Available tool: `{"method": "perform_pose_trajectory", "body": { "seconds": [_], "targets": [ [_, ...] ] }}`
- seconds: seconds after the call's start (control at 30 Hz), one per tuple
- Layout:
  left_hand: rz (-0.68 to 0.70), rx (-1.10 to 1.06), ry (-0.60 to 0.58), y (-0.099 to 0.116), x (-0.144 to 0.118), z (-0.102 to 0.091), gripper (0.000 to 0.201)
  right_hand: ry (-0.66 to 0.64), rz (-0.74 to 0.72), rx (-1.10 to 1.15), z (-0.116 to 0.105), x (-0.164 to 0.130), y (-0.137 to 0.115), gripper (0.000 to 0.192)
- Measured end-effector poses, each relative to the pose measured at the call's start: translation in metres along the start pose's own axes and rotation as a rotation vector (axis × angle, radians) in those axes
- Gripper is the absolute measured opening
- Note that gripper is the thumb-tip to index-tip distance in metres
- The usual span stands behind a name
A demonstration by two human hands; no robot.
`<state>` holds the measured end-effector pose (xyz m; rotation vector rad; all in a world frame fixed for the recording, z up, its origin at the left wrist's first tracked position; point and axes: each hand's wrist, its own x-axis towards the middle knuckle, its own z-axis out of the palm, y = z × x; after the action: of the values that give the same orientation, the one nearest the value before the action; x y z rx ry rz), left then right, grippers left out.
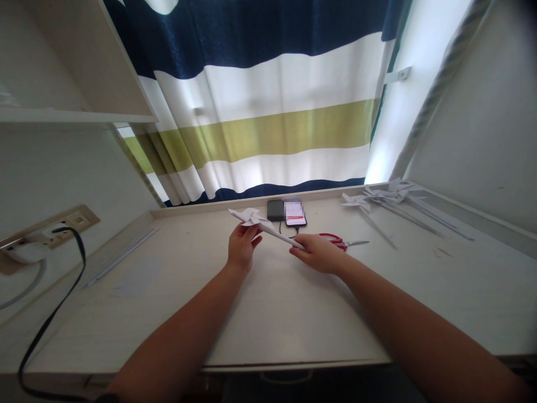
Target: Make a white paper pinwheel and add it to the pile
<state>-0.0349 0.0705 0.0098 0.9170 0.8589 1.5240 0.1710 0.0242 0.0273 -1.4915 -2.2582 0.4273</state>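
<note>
Both hands were up over the bench, sharing one white paper pinwheel. My left grip was closed on the folded head end, fingers curled under, thumb on top. My right grip was pinched around the lower end of the thin stick, knuckles low to the bench top. The pinwheel spanned the gap between the two grips, tilted up toward the left one.

Just behind the right grip lay red-handled scissors. Farther back and to its right, finished pinwheels were piled near the bench's far edge. A phone on a cable sat beyond both grips.

Risk, as I judged it: the paper looked thin, so squeezing the head too hard could crush a fold, and pulling the grips apart could tear the head off the stick.
</note>
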Motion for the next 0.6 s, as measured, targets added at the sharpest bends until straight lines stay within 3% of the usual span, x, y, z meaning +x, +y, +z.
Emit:
{"method": "perform_pose_trajectory", "body": {
  "seconds": [0.33, 0.6],
  "targets": [
    [-0.095, 0.060, -0.159, 0.000, -0.010, 0.005, 0.023, 0.051, -0.014, 0.021, 0.001, -0.002, -0.004, 0.022],
    [-0.064, -0.014, -0.004, 0.003, 0.000, 0.001, 0.025, 0.180, 0.034, 0.073, -0.001, 0.000, -0.001, 0.014]
  ]
}}
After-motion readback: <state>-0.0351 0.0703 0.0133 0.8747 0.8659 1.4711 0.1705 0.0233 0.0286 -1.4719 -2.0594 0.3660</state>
